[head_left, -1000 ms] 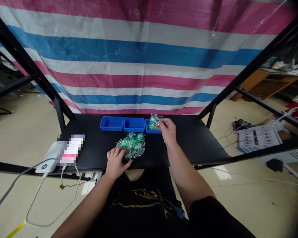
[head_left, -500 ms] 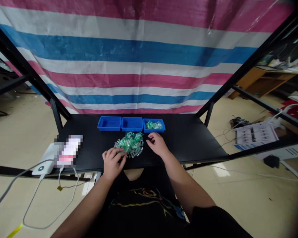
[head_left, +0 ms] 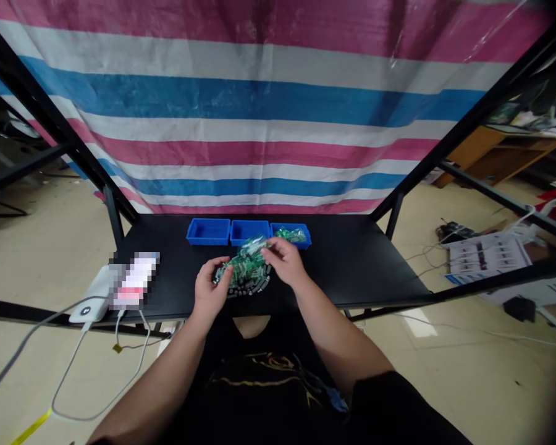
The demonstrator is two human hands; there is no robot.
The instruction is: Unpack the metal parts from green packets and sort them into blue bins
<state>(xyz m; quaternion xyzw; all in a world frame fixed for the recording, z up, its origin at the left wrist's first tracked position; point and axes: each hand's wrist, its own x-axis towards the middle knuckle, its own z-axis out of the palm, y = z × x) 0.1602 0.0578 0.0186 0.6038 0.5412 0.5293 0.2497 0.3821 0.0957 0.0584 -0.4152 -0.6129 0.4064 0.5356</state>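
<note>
While the right hand (head_left: 283, 262) pinches a shiny clear-and-green plastic packet (head_left: 252, 246) above a heap of green packets (head_left: 245, 269) and small grey pieces (head_left: 249, 289), the left hand (head_left: 212, 289), apart from the right, curls at the heap's left edge; whether it grips anything, I can't tell. Some green packets already lie in the rightmost blue plastic box (head_left: 303, 245); plenty, I judge, remain on the black table (head_left: 352, 266), before a pink, white and blue striped sheet (head_left: 259, 99).

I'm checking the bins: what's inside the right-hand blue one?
Clear packets with green in them lie inside the right-hand bin. Anything beneath them is covered, and the right hand hides the bin's near left corner.
</note>
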